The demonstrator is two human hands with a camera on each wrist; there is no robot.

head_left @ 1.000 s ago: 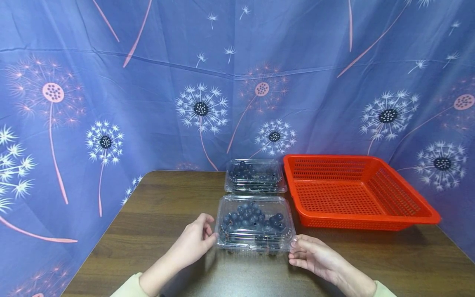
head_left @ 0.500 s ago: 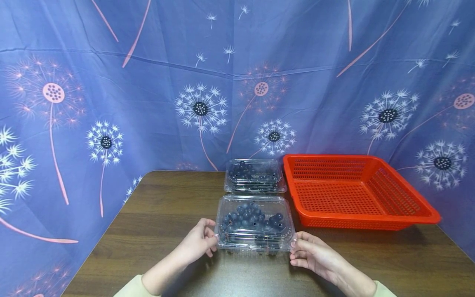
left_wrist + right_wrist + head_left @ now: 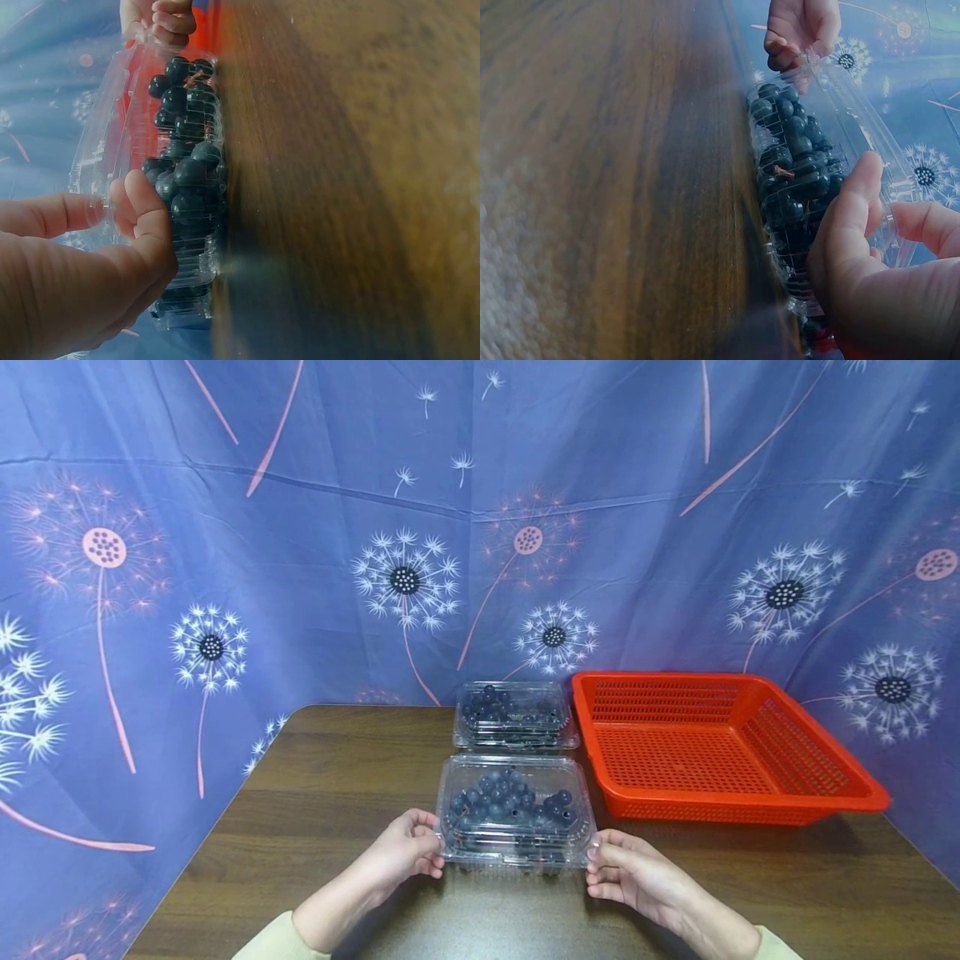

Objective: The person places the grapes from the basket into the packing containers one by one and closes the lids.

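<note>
A clear plastic clamshell container [image 3: 516, 861] with dark grapes [image 3: 498, 795] inside stands mid-table, its lid down. At its front left corner my left hand [image 3: 401, 852] pinches the rim between thumb and fingers. The opposite front corner is pinched by my right hand [image 3: 641, 872]. In the left wrist view, my left hand [image 3: 112, 277] has its thumb and fingertips on the lid's edge, with round grapes [image 3: 191, 172] behind the plastic wall. The right wrist view has my right hand [image 3: 885, 277] likewise on the rim, beside the grapes [image 3: 799, 176].
Directly behind stands another clear clamshell container [image 3: 516, 744] of dark grapes. To the right is a red perforated plastic basket [image 3: 742, 804], near the containers. A brown wooden table [image 3: 360, 752] carries everything, and a blue dandelion-print cloth [image 3: 300, 568] hangs behind it.
My left hand has shifted slightly right and closed its fingers onto the container's front left corner. The right hand has hardly moved, and the containers and basket stay in place.
</note>
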